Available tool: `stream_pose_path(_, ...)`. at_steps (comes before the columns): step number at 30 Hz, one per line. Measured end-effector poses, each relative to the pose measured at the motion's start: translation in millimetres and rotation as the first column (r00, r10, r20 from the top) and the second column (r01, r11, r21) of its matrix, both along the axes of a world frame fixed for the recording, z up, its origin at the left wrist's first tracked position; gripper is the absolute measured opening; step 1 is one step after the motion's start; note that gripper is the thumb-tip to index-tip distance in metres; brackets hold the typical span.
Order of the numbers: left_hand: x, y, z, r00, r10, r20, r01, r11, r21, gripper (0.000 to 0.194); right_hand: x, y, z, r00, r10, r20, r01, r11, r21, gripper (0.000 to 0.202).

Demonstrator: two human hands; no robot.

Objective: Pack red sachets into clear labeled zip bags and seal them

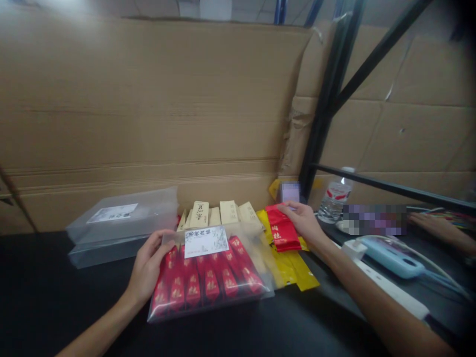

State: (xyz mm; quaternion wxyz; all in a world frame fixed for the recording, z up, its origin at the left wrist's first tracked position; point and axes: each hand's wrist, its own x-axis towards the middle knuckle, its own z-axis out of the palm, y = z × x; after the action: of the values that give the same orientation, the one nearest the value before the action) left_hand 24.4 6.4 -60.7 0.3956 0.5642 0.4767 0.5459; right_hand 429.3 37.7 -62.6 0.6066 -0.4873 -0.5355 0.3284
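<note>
My left hand [151, 265] grips the upper left corner of a clear plastic bag [256, 292]. Several red packets [211, 282] with gold characters stand in rows inside it, and a white printed label [206, 242] is stuck near its top. To the right, my right hand [300, 220] pinches the top of a single red packet [281, 233] with gold lettering. That packet hangs over several yellow packets [292, 267] lying beside the bag. Behind the bag stand several cream packets [228, 212] with dark writing, their lower parts hidden.
Two stacked frosted plastic bags [148, 213], the upper one labelled, lie at left on the black table [92, 292]. Cardboard [167, 99] walls the back. At right are a black metal frame [322, 129], a water bottle [336, 196], a white power strip [394, 287] and another person's hand [439, 230].
</note>
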Motion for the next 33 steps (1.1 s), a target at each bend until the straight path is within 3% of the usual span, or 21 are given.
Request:
stream_pose_path(6,1.9,-0.6,2.5,1.0,0.012,-0.012,-0.013,1.0,-0.016,0.036,-28.1,-8.4,-5.0,0.968,0.208,0.14,-0.179,0.964,-0.195,0.042)
stream_pose_path(10,2.2,0.6,3.3,0.999,0.026,-0.026,-0.026,1.0,-0.011,0.037,-30.3,-14.6,-5.7,0.904,0.425,0.051,-0.388,0.863,-0.323,0.044)
stream_pose_path(13,2.2,1.7,3.2,0.999,0.035,-0.035,-0.035,0.999,-0.003,0.037,-21.8,-14.7,-4.4,0.864,0.502,0.045,-0.451,0.811,-0.373,0.042)
stream_pose_path(18,1.8,2.0,3.7,0.998,0.038,-0.045,-0.038,0.999,-0.016,0.038,-12.2,-14.5,-0.2,0.892,0.412,0.186,-0.338,0.882,-0.329,0.038)
stream_pose_path(23,1.2,1.0,3.5,0.999,0.032,-0.031,-0.033,0.999,-0.028,0.04,-22.2,-19.0,-0.4,0.857,0.497,0.135,-0.435,0.839,-0.328,0.038)
stream_pose_path(28,2.1,-0.7,3.7,0.999,0.031,-0.017,-0.031,0.999,-0.04,0.04,-29.2,-14.6,-8.4,0.933,0.34,0.119,-0.31,0.926,-0.216,0.044)
stream_pose_path(33,4.6,-1.6,6.9,0.999,0.042,-0.004,-0.043,0.998,-0.042,0.04,-30.9,-12.1,-9.1,0.974,0.227,0.021,-0.222,0.966,-0.135,0.043)
